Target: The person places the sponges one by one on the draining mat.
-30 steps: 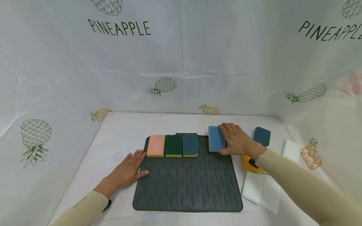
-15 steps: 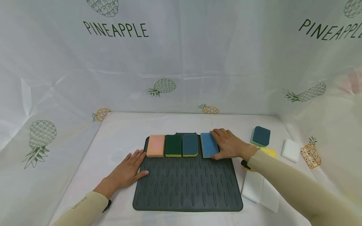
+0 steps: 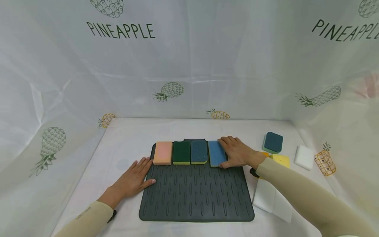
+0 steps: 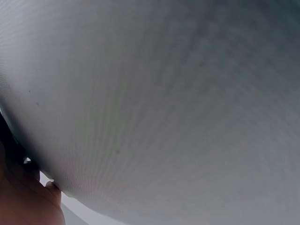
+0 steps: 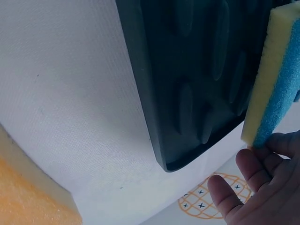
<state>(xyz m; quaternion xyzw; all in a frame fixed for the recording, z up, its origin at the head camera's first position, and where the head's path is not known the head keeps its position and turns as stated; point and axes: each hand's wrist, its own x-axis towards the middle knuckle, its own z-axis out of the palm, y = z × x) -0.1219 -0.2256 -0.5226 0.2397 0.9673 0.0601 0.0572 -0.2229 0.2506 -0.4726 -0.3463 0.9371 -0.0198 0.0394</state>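
My right hand (image 3: 239, 153) grips a light-blue sponge (image 3: 216, 153) by its right side and near edge, over the back of a dark grey ridged mat (image 3: 196, 194). In the right wrist view this sponge (image 5: 275, 89) shows a blue face over a yellow body, with fingertips at its end. To its left on the mat lie a dark slate-blue sponge (image 3: 199, 151), a dark green sponge (image 3: 181, 152) and a pink sponge (image 3: 163, 152), side by side. My left hand (image 3: 128, 181) rests with straight fingers against the mat's left edge; the left wrist view shows mostly cloth.
Right of the mat lie a dark teal sponge (image 3: 273, 142), a yellow sponge (image 3: 280, 160), a white block (image 3: 304, 158) and white pads (image 3: 264, 196). The right forearm partly covers an orange sponge, seen closer as an orange block (image 5: 33, 197). A pineapple-print sheet (image 3: 189, 59) rises behind.
My right hand has moved left and slightly nearer with the light-blue sponge, bringing it up close beside the slate-blue one. The left hand has stayed in place.
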